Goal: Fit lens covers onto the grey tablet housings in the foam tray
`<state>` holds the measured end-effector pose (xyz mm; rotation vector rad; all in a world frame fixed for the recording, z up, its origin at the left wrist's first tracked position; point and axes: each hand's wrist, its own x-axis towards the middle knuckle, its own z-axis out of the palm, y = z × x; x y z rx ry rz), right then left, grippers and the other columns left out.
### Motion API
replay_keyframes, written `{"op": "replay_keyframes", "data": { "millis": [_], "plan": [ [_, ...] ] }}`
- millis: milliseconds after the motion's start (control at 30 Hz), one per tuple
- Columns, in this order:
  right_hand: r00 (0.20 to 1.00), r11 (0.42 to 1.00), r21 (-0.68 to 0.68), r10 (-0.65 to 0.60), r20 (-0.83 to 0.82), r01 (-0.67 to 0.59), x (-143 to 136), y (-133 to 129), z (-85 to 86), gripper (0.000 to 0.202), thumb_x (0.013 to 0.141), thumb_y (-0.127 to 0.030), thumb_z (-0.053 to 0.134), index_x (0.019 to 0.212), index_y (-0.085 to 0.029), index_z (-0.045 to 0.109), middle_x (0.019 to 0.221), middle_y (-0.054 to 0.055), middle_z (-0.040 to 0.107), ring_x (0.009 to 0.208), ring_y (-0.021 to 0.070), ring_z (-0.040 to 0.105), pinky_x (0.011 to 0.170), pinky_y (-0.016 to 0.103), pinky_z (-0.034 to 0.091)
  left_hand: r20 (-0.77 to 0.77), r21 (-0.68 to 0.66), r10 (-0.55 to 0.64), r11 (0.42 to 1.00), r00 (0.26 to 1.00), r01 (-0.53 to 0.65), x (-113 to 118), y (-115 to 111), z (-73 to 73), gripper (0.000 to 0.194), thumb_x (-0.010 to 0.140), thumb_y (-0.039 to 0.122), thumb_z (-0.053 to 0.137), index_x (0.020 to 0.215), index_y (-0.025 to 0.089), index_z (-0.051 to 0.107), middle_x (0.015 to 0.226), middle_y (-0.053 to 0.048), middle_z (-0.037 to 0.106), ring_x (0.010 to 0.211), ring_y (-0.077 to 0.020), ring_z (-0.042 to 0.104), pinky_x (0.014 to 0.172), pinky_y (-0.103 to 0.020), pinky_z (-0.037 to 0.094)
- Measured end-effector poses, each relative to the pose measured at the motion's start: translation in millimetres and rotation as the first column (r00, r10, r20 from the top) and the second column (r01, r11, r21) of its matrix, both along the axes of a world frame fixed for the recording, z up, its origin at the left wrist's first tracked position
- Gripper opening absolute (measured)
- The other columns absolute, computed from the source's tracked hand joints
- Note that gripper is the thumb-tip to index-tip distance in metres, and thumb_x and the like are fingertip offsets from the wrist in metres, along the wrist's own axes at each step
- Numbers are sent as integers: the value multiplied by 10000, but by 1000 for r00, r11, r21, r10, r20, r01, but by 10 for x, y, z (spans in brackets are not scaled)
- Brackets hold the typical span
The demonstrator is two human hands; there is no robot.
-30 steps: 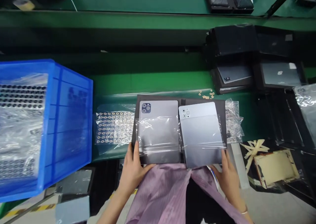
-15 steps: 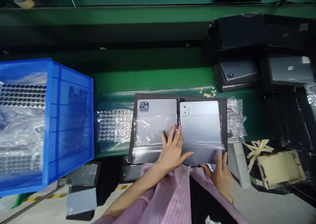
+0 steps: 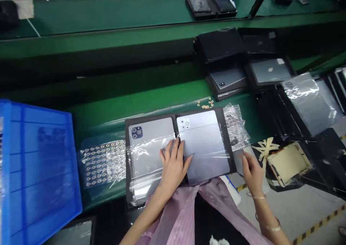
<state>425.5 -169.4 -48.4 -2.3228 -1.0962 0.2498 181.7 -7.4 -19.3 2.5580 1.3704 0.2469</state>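
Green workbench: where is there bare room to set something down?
The widest bare strip of the green workbench lies beyond the two silver tablets, between the blue plastic crate and the stacked black cases. It's crowded beside the tablets: a clear bag of small rings left, a crinkled clear bag right.

This was a factory workshop: green counter (image 3: 105,128), blue crate (image 3: 45,165), stacked tablets (image 3: 229,77), striped floor tape (image 3: 319,225).
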Motion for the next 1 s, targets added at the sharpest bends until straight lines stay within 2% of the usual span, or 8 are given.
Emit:
{"op": "replay_keyframes", "data": {
  "millis": [167,267,400,500,600,733,833,1000],
  "plan": [
    [950,969,-190,202,239,-159,621,659,-43,386,938,-232,270,1115,-103,588,1048,138,656,879,203,580,811,318,429,-51,119,-75,990,996,81,71,29,-13,418,908,281,459,1317,203,499,1434,-195,406,1272,-390,392,977,-666,305],
    [907,922,-290,334,257,-257,872,1083,-67,355,877,-164,415,1193,-157,578,1152,109,624,986,226,515,856,333,361,-65,186,-84,978,994,95,95,14,-12,384,904,270,469,1276,207,540,1417,-216,416,1251,-393,421,966,-665,316],
    [855,847,-433,447,264,-309,1094,1379,13,212,836,-125,504,923,-175,691,931,113,668,924,244,479,778,339,299,13,221,-55,974,998,51,30,-7,-20,348,900,298,478,1206,168,581,1356,-218,478,1225,-383,439,954,-635,357],
    [825,812,-495,489,284,-310,1193,1388,162,256,874,-112,442,793,-167,679,858,109,654,870,225,470,734,332,270,69,225,-42,974,997,25,-49,-24,-32,309,905,275,465,1165,164,591,1313,-205,511,1219,-367,438,949,-618,374],
    [804,797,-529,503,318,-290,1213,1331,256,201,894,-171,460,928,-168,658,985,107,642,909,239,460,720,333,260,120,205,-28,979,992,3,-80,-43,-41,285,905,258,459,1132,155,597,1283,-200,521,1209,-360,433,939,-605,390],
    [781,753,-590,543,308,-291,1124,1333,161,295,829,-202,602,1124,-199,612,1094,102,632,977,260,465,738,334,272,172,193,-58,981,983,24,-51,-81,-47,264,902,230,455,1100,144,606,1268,-197,521,1192,-349,436,941,-594,398],
    [781,725,-628,554,287,-284,1081,1367,121,158,813,-112,574,915,-166,682,895,109,675,899,235,518,712,318,285,202,212,-97,976,974,53,-59,-121,-49,252,900,216,457,1091,146,605,1262,-184,530,1191,-343,437,950,-607,392],
    [785,789,-558,508,355,-258,1041,1178,657,212,865,-180,476,779,-133,664,734,121,646,794,235,555,666,314,326,365,129,-116,989,924,73,-147,-174,-15,246,890,196,473,1107,180,590,1237,-136,556,1208,-308,444,986,-551,414]
  ]
}}
